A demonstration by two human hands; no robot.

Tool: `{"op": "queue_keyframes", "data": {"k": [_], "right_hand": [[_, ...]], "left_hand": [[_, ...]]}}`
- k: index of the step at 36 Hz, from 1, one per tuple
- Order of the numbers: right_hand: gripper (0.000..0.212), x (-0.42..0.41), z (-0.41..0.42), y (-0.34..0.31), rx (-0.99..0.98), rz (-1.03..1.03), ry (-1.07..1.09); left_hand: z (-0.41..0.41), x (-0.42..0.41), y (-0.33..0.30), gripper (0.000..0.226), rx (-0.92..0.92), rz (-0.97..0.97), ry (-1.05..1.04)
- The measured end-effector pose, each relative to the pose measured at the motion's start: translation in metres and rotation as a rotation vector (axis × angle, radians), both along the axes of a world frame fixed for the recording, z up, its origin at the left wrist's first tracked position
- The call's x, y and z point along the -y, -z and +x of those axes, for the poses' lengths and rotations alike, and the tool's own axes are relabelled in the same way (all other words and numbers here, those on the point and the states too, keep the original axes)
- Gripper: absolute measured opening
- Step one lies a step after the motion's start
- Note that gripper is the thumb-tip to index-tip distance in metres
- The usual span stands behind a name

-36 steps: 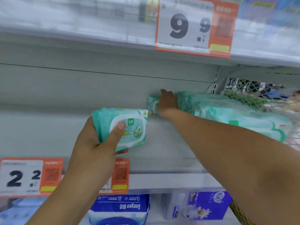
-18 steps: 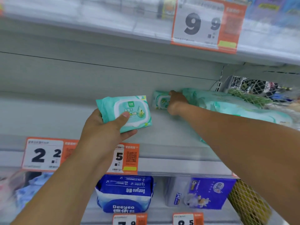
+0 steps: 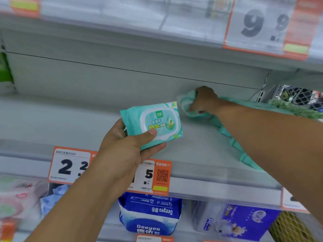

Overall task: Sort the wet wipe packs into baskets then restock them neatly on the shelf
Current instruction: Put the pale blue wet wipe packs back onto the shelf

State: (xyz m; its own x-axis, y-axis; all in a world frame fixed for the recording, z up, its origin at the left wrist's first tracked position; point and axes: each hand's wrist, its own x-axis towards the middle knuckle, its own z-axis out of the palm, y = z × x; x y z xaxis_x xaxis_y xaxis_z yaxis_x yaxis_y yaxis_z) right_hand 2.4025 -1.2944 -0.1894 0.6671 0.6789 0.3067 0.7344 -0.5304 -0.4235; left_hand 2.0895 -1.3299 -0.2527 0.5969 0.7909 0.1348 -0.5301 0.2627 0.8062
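Grey store shelf (image 3: pixel 87 123) with orange price tags (image 3: pixel 69 165) on its edge fills the view. Left hand (image 3: pixel 122 154) grips a teal wet wipe pack (image 3: pixel 153 124) above it. Right hand (image 3: pixel 204 100) clutches another pack (image 3: pixel 185 103) at the shelf's back, mostly hidden; a blurred teal row (image 3: pixel 234 142) trails beneath the forearm.

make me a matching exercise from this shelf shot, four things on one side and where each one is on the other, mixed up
Things:
1. left hand
2. right hand
3. blue Deeyeo pack
4. 9.9 price tag

Places:
A. on the upper shelf edge
B. on the lower shelf
C. at the shelf's back, on a green pack
D. holding a wipe pack in front of the shelf

Pairs: 1-D, 2-C, 3-B, 4-A
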Motion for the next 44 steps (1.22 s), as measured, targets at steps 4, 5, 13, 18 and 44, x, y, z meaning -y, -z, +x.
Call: {"op": "queue_keyframes", "data": {"k": [4, 5, 13, 18, 44], "right_hand": [[0.03, 0.013, -0.001, 0.001, -0.956, 0.392, -0.186], [0.027, 0.015, 0.0, 0.007, -1.033, 0.39, -0.14], [0.073, -0.023, -0.004, 0.047, 0.069, -0.051, 0.408], [0.057, -0.025, -0.02, 0.048, 0.535, -0.234, 0.148], [0.044, 0.054, -0.043, -0.005, -0.231, -0.129, -0.255]], "left_hand": [[0.001, 0.001, 0.0, 0.048, 0.018, -0.019, -0.044], [0.002, 0.001, 0.0, 0.048, 0.023, -0.024, -0.051], [0.004, 0.004, 0.0, 0.048, 0.032, -0.035, -0.08], [0.004, 0.002, 0.001, 0.052, 0.017, -0.023, -0.079], [-0.007, 0.011, 0.009, 0.067, -1.143, 1.393, -0.541]]}}
